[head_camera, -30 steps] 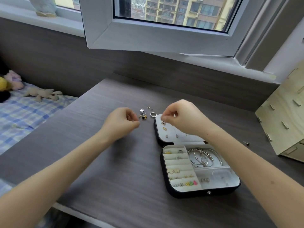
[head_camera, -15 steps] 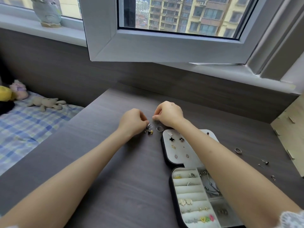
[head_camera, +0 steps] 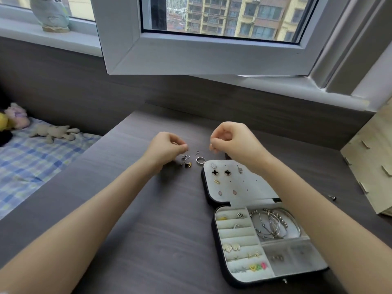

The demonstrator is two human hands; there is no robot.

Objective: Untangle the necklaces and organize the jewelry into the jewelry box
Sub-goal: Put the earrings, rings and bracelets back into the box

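Dark grey wood-grain table (head_camera: 148, 230). Black jewelry box (head_camera: 212, 230) lies open flat on it, right of centre, lid toward the window. Just left of the lid: silver ring (head_camera: 200, 160), stud pin (head_camera: 197, 153), cluster of loose earrings (head_camera: 186, 162). Far right: tiny stud (head_camera: 332, 197), pale wooden organizer (head_camera: 371, 166).

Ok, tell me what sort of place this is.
Probably a bedroom in a city flat: a checked bed sheet with a soft toy lies left of the grey desk, and tall apartment blocks show through the open window.
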